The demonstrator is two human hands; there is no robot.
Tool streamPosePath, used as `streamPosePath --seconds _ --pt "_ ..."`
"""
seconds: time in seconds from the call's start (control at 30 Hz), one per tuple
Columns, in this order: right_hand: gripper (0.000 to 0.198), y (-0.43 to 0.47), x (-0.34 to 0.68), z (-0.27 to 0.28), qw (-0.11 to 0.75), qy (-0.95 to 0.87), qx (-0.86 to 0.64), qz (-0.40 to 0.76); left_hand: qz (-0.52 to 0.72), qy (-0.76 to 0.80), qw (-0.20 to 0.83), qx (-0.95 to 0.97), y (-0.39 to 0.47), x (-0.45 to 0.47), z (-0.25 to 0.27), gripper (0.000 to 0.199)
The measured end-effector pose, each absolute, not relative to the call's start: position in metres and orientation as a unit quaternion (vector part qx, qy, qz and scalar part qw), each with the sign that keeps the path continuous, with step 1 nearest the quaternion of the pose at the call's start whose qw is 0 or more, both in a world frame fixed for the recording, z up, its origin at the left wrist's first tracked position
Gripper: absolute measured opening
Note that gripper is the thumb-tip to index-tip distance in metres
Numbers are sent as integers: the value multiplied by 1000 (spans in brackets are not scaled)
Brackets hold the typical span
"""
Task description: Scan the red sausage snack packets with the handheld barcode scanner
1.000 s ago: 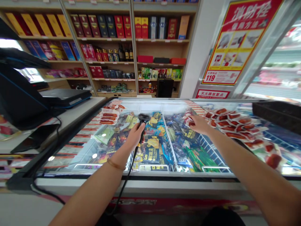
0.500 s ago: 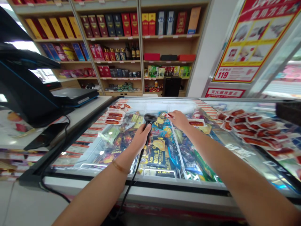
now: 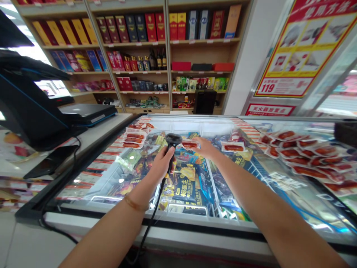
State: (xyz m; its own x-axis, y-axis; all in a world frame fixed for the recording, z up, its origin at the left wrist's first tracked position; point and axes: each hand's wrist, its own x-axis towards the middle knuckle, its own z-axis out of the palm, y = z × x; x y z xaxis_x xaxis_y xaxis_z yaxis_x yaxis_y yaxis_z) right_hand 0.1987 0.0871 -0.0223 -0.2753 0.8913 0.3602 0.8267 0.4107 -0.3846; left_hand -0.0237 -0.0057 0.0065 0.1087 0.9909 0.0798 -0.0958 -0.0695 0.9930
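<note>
Cable [image 3: 155, 210] runs down from the left hand [image 3: 165, 158], its fingers wrapped round a black scanner [image 3: 173, 139]. The right hand [image 3: 205, 148], fingers narrowed, grips a sausage pack [image 3: 190, 144] by one end beside the scanner's head, above the freezer [image 3: 206, 239]. Right of that hand lies a loose pack [image 3: 233, 147], farther right a sausage pile [image 3: 309, 150]. Beyond both hands stand shelves [image 3: 205, 53] of boxes.

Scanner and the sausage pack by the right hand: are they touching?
Cannot tell. In the head view, the scanner and the sausage pack appear edge to edge, but that single angle shows neither a clear gap nor plain contact.
</note>
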Motion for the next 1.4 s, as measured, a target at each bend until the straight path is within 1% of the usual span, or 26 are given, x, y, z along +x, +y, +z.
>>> streamPosePath --seconds 0.1,0.23,0.37,0.6,1.03,1.1,1.2,1.3,1.4 --pt "40 91 196 -24 337 -782 -521 58 519 431 525 519 -7 -26 9 48" --pt "41 93 199 -25 418 -751 -511 30 520 430 529 513 -6 -28 11 48" --pt "44 88 200 -22 438 -742 -508 8 519 423 533 518 -7 -30 12 49" --pt "49 79 194 -16 426 -743 -515 -31 515 401 547 524 -11 -32 14 49" --pt "53 77 193 -17 416 -725 -545 -56 497 389 559 537 -13 -30 15 42" --pt "54 78 194 -17 397 -721 -565 -59 494 391 561 537 -13 -30 15 43" --pt "53 76 195 -18 340 -709 -616 -49 492 391 563 536 -14 -30 14 45" --pt "45 74 196 -18 272 -690 -669 -52 489 391 567 536 -14 -30 14 46" --pt "39 77 196 -14 247 -669 -698 -66 489 391 566 536 -13 -30 14 47"
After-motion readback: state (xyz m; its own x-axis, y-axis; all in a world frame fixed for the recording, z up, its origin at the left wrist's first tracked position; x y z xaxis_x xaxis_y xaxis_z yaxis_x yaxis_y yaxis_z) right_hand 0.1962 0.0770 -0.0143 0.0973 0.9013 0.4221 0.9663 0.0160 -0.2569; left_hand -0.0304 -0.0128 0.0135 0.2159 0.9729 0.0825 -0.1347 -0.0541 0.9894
